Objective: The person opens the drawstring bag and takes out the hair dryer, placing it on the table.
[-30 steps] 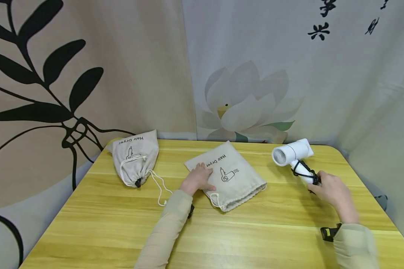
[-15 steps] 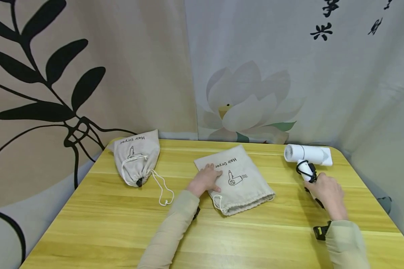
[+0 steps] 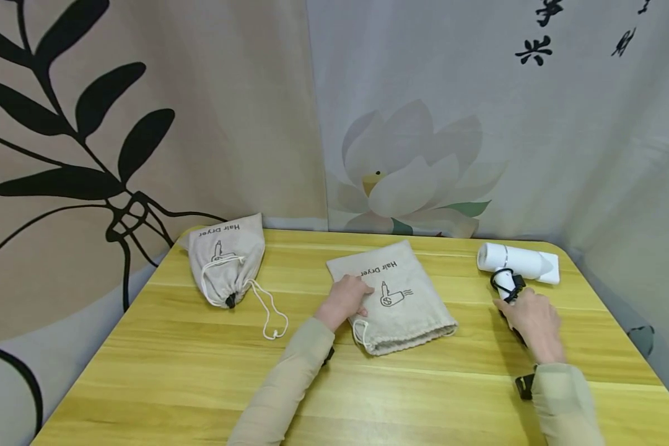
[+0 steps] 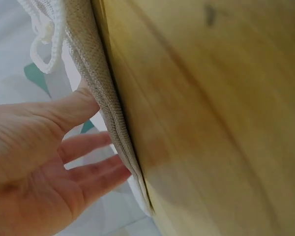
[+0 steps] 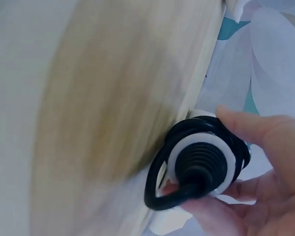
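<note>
A flat beige drawstring bag [image 3: 407, 316] printed "Hair Dryer" lies at the middle of the table, its gathered mouth toward the person. My left hand [image 3: 345, 297] rests on its left side, fingers on the cloth. In the left wrist view, thumb and fairly straight fingers touch the bag's fabric [image 4: 105, 93]. Toward the back right corner, my right hand [image 3: 532, 319] grips the handle of a white hair dryer [image 3: 518, 262], its head pointing right, close over the table. The right wrist view shows black cord [image 5: 155, 182] wound round the handle's end.
A second, filled drawstring bag [image 3: 228, 266] stands at the back left, its white cord [image 3: 267, 316] trailing over the wooden table [image 3: 401, 396]. A printed curtain [image 3: 245, 124] hangs right behind the table's back edge.
The hair dryer has turned clockwise and shifted right and lower, while my right hand moved slightly left. The flat bag slid a little to the right together with my left hand.
</note>
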### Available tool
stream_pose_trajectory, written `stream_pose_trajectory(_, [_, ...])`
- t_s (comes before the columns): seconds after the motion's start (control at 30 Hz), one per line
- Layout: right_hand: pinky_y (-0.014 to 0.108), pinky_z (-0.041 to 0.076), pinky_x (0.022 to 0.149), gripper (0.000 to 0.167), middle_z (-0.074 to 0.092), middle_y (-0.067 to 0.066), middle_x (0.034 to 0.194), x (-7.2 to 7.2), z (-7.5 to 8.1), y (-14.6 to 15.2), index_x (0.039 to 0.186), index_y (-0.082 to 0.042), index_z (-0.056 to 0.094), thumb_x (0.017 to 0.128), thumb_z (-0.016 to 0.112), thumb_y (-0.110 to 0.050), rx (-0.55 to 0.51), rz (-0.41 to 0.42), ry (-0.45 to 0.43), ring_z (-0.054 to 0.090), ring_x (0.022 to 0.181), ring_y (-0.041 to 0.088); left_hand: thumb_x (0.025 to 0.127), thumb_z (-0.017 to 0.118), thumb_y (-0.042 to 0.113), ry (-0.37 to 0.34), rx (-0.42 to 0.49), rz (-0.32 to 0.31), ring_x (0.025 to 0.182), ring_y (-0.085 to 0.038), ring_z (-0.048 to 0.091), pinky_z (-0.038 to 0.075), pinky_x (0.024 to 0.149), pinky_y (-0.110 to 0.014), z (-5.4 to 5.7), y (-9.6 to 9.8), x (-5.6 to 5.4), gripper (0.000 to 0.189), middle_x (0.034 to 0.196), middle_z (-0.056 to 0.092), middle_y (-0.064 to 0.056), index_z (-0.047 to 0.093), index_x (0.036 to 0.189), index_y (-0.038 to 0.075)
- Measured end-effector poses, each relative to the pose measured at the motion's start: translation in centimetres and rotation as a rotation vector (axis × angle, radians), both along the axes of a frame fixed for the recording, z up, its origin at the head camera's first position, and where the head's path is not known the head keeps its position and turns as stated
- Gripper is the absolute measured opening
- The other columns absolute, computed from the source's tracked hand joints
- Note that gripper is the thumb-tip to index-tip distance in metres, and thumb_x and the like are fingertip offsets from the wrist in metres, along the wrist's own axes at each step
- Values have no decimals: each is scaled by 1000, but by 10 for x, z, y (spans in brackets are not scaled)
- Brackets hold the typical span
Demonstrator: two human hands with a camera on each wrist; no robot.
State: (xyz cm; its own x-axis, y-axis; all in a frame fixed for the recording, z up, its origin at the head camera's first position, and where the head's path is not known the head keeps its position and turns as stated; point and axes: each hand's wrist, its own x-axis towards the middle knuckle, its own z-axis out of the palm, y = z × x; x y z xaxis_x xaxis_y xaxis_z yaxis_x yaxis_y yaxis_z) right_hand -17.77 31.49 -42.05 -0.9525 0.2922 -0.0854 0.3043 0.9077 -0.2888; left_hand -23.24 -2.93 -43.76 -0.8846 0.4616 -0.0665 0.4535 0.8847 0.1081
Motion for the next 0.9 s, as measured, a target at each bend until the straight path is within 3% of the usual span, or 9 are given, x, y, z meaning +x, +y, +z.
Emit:
stream_pose_trajectory(0.2, [55, 47, 59, 73, 50, 47, 105, -2, 2, -15, 116, 22, 40, 93, 52, -45, 37, -10, -73, 56, 88, 57, 66, 74, 34, -54, 68, -21, 116, -27, 57, 46, 101, -39, -2, -3, -2, 65, 135, 56, -11, 61, 127, 19])
stream_pose_trajectory(0.3, [65, 45, 71, 75, 39, 50, 117, 0, 4, -29, 127, 23, 30, 95, 50, -42, 76, 6, -85, 44, 105, 64, 67, 75, 32, -85, 88, -5, 119, -27, 55, 43, 104, -39, -1, -3, -2, 65, 139, 53, -11, 60, 128, 16])
stream_pose_trajectory(0.43, [68, 43, 77, 75, 31, 51, 121, 2, 9, -56, 134, 22, 23, 94, 55, -33, 112, 71, 31, 33, 112, 66, 69, 75, 32, -94, 102, -4, 122, -28, 53, 42, 106, -39, 0, -3, -2, 63, 141, 51, -12, 60, 128, 14])
stream_pose_trajectory(0.53, [66, 45, 79, 69, 33, 45, 126, 0, 9, -79, 136, 17, 29, 92, 58, -28, 111, 209, 146, 37, 114, 62, 75, 74, 28, -107, 127, -17, 127, -29, 51, 41, 107, -39, 0, -5, -2, 56, 142, 49, -13, 60, 127, 12])
stream_pose_trajectory(0.7, [60, 48, 87, 52, 43, 30, 136, -6, -1, -112, 134, 2, 46, 92, 59, -27, 59, 560, 254, 48, 119, 49, 88, 66, 18, -102, 200, -32, 126, -27, 53, 41, 107, -40, -1, -15, -4, 39, 135, 57, -10, 60, 125, 9])
stream_pose_trajectory(0.8, [57, 46, 94, 52, 44, 25, 140, -6, -7, -125, 134, -4, 49, 91, 61, -31, 44, 691, 231, 48, 123, 45, 90, 62, 15, -47, 261, 4, 124, -29, 55, 43, 106, -41, 1, -28, -8, 38, 131, 59, -12, 58, 127, 6])
stream_pose_trajectory(0.9, [59, 43, 97, 58, 40, 21, 146, -3, -9, -130, 138, -9, 47, 90, 63, -36, 37, 742, 142, 42, 129, 44, 90, 62, 13, 31, 298, 103, 123, -34, 54, 47, 100, -45, 5, -44, -13, 42, 134, 56, -17, 55, 131, 6])
